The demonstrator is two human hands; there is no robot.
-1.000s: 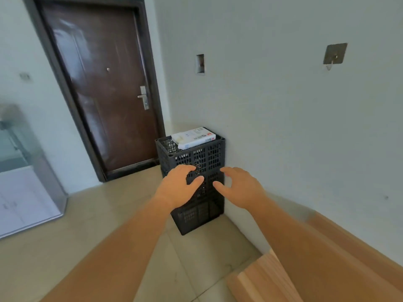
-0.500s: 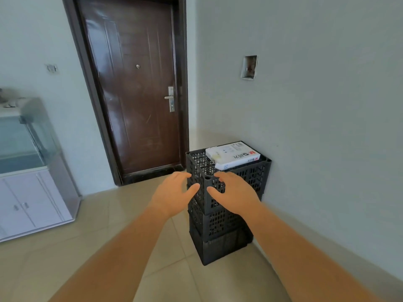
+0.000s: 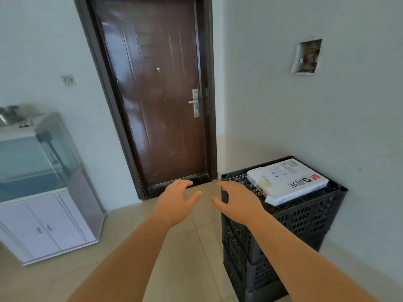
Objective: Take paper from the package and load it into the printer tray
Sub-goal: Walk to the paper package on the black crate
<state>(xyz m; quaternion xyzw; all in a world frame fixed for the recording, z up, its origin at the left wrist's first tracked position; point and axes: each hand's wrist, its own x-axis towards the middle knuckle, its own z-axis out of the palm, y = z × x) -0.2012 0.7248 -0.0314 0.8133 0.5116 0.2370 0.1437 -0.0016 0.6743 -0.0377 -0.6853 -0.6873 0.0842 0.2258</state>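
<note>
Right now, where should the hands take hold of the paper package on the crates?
Probably by its two long edges, both hands coming from above. The paper package lies flat and skewed on the black crate stack; its near corner overhangs the grid, letting fingers slip underneath.

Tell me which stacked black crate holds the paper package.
The top black perforated crate: the white paper package lies flat on it; the crates beneath carry only crates.

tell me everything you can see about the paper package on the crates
The paper package is a flat white rectangular ream wrapper, apparently sealed, with red and black lettering and small icons. It lies flat and slightly askew on the top black crate of a stack by the wall. Neither hand touches it; the right hand is nearest.
</note>
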